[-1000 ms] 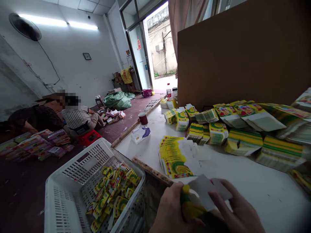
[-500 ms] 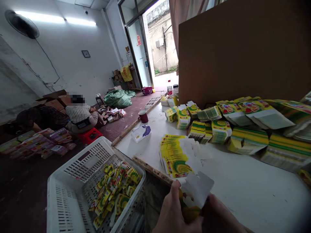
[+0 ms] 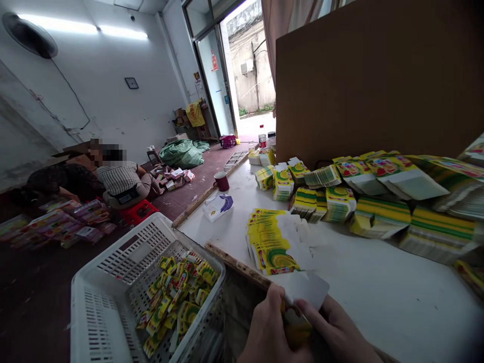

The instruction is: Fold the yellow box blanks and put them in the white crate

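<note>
Between my two hands is a small yellow printed carton (image 3: pixel 308 288), its pale blank flap pointing up and away from me. My left hand (image 3: pixel 266 322) is closed around its left side. My right hand (image 3: pixel 335 322) grips it from the right, with the thumb laid across the flap. The carton's lower part is dark and partly hidden by my fingers. Just beyond my hands, a fanned stack of flat yellow cartons (image 3: pixel 272 242) lies on the white table (image 3: pixel 363 297).
A white plastic basket (image 3: pixel 102 282) with several small yellow cartons stands at left. Bundles of cartons (image 3: pixel 381 214) line the table's back, before a brown board (image 3: pixel 370 85). A tissue pack (image 3: pixel 218 207) and a mug (image 3: pixel 221 181) are farther off. Two people (image 3: pixel 121 179) crouch at left.
My right thumb has come up over the carton's flap, and the flap is now folded lower. The left hand keeps its hold. The view has shifted slightly.
</note>
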A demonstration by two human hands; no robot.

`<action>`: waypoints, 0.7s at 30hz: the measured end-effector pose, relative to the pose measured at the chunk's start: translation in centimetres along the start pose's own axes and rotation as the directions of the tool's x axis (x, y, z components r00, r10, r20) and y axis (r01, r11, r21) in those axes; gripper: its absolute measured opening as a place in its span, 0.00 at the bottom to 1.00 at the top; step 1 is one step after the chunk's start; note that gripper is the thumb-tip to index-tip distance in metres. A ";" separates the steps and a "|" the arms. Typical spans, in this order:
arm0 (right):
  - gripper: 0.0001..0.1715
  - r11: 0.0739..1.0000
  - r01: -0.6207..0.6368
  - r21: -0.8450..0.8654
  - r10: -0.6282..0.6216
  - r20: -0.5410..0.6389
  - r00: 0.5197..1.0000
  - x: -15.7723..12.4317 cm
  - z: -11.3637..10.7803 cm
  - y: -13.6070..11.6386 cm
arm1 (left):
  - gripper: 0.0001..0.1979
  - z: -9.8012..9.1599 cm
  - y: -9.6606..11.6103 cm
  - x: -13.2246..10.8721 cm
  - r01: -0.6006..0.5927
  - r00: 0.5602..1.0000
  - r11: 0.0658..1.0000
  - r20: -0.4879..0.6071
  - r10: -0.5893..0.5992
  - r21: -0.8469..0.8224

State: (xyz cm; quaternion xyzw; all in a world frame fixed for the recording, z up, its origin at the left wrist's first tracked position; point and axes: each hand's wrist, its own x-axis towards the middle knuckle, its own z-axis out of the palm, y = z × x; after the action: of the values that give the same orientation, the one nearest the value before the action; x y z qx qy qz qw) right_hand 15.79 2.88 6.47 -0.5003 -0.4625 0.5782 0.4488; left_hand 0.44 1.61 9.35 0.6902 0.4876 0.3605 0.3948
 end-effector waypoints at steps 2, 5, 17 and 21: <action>0.27 0.989 0.049 -0.137 -0.048 0.013 0.999 -0.1 0.1 -0.3 | 0.23 0.0 -0.4 0.3 0.019 0.998 0.999 0.051 -0.020 0.033; 0.27 0.911 0.254 -0.325 -0.226 0.120 0.967 -0.4 0.1 -0.9 | 0.33 0.4 -1.7 0.5 -0.063 0.988 0.998 0.143 0.062 0.003; 0.34 0.682 0.514 -0.521 -0.462 0.238 0.854 0.3 -1.8 1.0 | 0.23 -1.2 -0.5 1.2 -0.012 0.998 0.982 -0.051 0.022 0.189; 0.23 0.808 0.405 -0.427 -0.372 0.163 0.914 0.4 -1.6 0.4 | 0.21 -1.3 -0.6 1.2 -0.052 0.996 0.974 -0.052 0.065 0.220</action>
State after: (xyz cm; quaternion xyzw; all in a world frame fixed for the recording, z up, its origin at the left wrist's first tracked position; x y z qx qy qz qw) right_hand 17.34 3.34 5.89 -0.4644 -0.6923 0.3680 0.4118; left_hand -0.65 3.15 9.53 0.7326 0.5150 0.3366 0.2911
